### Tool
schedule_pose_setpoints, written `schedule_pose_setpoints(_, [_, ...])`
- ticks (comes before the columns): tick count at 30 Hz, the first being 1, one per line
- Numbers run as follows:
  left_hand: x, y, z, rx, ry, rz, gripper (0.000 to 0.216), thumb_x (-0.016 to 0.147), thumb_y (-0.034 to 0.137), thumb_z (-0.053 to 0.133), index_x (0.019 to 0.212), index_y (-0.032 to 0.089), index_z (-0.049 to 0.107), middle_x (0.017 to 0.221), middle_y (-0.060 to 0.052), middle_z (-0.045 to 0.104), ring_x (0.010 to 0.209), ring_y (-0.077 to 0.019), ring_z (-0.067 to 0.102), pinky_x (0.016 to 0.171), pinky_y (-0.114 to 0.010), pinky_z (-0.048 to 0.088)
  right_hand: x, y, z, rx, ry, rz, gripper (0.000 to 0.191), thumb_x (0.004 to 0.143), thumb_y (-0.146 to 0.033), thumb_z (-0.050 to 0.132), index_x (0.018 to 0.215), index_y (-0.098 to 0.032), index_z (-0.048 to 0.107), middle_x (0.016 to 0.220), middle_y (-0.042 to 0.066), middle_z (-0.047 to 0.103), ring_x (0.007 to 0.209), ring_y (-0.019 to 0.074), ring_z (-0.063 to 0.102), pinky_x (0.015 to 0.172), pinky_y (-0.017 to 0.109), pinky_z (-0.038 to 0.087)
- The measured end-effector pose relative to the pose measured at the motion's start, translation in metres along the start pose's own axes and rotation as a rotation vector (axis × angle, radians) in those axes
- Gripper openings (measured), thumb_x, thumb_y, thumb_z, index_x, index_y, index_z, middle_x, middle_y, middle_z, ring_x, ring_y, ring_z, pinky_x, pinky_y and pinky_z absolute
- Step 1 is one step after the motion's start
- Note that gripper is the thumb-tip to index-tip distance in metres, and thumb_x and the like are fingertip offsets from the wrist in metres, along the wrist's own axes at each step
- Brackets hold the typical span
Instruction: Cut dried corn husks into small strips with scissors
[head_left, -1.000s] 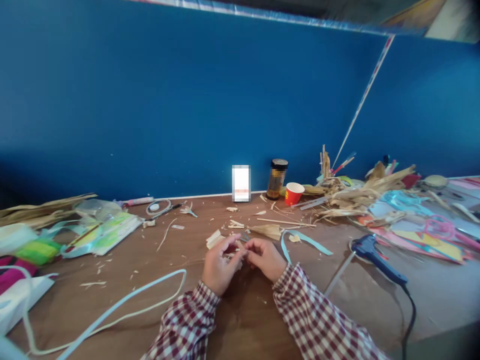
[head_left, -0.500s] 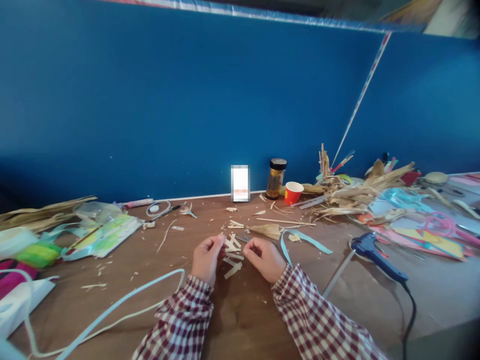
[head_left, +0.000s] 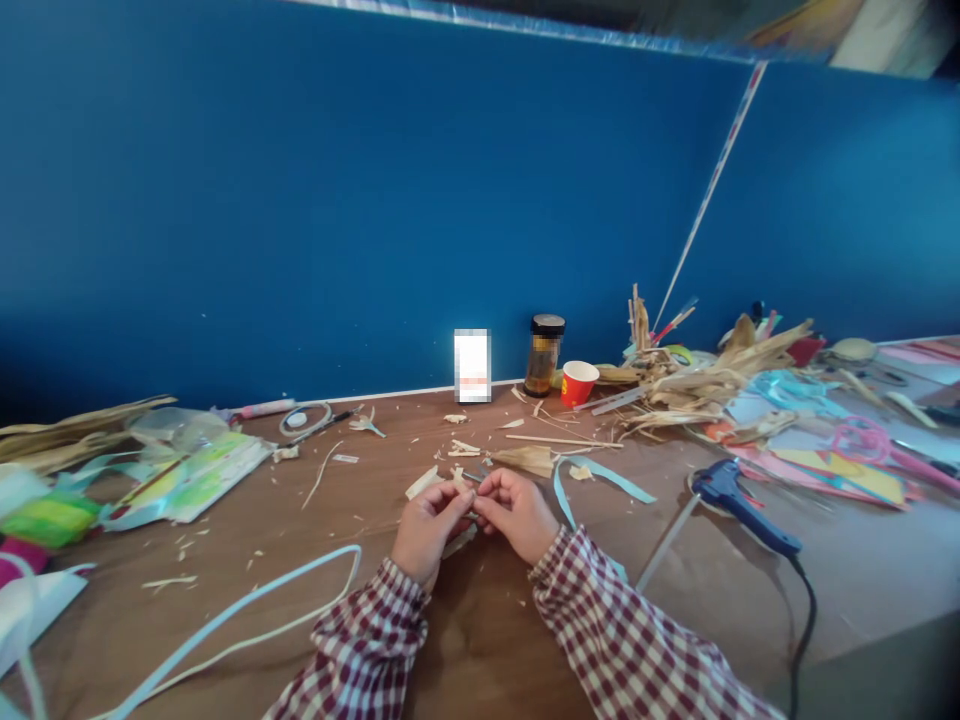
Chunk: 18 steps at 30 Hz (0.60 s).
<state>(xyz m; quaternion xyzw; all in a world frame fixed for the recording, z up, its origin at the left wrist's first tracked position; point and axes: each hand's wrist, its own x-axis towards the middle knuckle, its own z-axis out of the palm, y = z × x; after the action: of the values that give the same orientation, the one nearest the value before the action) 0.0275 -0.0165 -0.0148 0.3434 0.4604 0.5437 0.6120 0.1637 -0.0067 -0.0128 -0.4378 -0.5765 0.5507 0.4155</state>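
The left hand and right hand meet at the fingertips, thumbs and forefingers pinched together; anything gripped is too small to tell; a flat, pale strip lies partly under them on the brown tabletop; beyond, a dry, tapering husk neighbours a curved blue ribbon.

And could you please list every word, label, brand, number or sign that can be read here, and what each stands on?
No text can be read.
Red cup: yellow marking, too small and blurred to read.
Upright white panel: pixelated, with a faint reddish band; nothing legible.
Black-lidded jar: partly pixelated, nothing legible.
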Motion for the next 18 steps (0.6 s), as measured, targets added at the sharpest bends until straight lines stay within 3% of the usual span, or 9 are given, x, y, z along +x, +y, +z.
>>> schedule_pose_setpoints(2, [0.0, 0.003, -0.001, -0.062, 0.027, -0.017, 0.027, 0.054, 0.031, 0.076, 0.072, 0.012, 0.066, 0.071, -0.003, 0.065, 0.056, -0.0089, 0.058, 0.051, -0.018, 0.047, -0.001, -0.004, -0.01, -0.186, 0.003, -0.062, 0.014, 0.077, -0.031, 0.053, 0.083, -0.019, 0.053, 0.068, -0.001, 0.061, 0.062, 0.0127, 0.058, 0.059, 0.025, 0.047])
schedule_pose_setpoints(4, [0.002, 0.007, -0.003, -0.104, 0.081, -0.001, 0.026, 0.054, 0.029, 0.076, 0.071, 0.012, 0.066, 0.067, -0.001, 0.064, 0.051, -0.0056, 0.055, 0.046, -0.014, 0.045, -0.002, -0.007, -0.023, -0.508, 0.093, -0.161, 0.011, 0.078, -0.028, 0.052, 0.084, -0.02, 0.057, 0.076, 0.001, 0.062, 0.07, 0.0137, 0.057, 0.068, 0.027, 0.044])
schedule_pose_setpoints(6, [0.004, 0.01, -0.007, -0.134, 0.135, 0.034, 0.027, 0.055, 0.027, 0.076, 0.075, 0.012, 0.066, 0.068, -0.002, 0.064, 0.05, -0.0044, 0.053, 0.044, -0.012, 0.043, -0.003, -0.009, -0.037, -0.836, 0.181, -0.162, 0.01, 0.077, -0.028, 0.054, 0.078, -0.02, 0.059, 0.075, 0.002, 0.062, 0.074, 0.016, 0.056, 0.071, 0.029, 0.041])
schedule_pose_setpoints(8, [0.007, 0.012, -0.01, -0.166, 0.189, 0.056, 0.028, 0.055, 0.024, 0.076, 0.079, 0.011, 0.066, 0.07, -0.003, 0.065, 0.051, -0.0046, 0.054, 0.044, -0.012, 0.044, -0.004, -0.009, -0.046, -1.04, 0.176, -0.118, 0.011, 0.073, -0.031, 0.059, 0.073, -0.02, 0.061, 0.079, 0.003, 0.061, 0.079, 0.0178, 0.054, 0.071, 0.029, 0.039])
schedule_pose_setpoints(12, [0.012, 0.012, -0.014, -0.219, 0.264, 0.066, 0.024, 0.06, 0.015, 0.072, 0.083, 0.009, 0.066, 0.066, -0.003, 0.065, 0.051, -0.005, 0.055, 0.046, -0.013, 0.046, -0.005, -0.007, -0.046, -1.185, 0.078, -0.052, 0.009, 0.068, -0.029, 0.064, 0.073, -0.021, 0.063, 0.083, 0.004, 0.059, 0.084, 0.0181, 0.053, 0.07, 0.027, 0.037])
schedule_pose_setpoints(18, [0.015, 0.01, -0.016, -0.269, 0.26, 0.097, 0.02, 0.063, 0.006, 0.068, 0.082, 0.01, 0.066, 0.075, -0.005, 0.067, 0.06, -0.0066, 0.059, 0.055, -0.014, 0.05, -0.004, -0.009, -0.037, -1.134, 0.142, -0.031, 0.01, 0.077, -0.023, 0.052, 0.076, -0.02, 0.061, 0.08, 0.006, 0.062, 0.078, 0.0185, 0.055, 0.066, 0.027, 0.036])
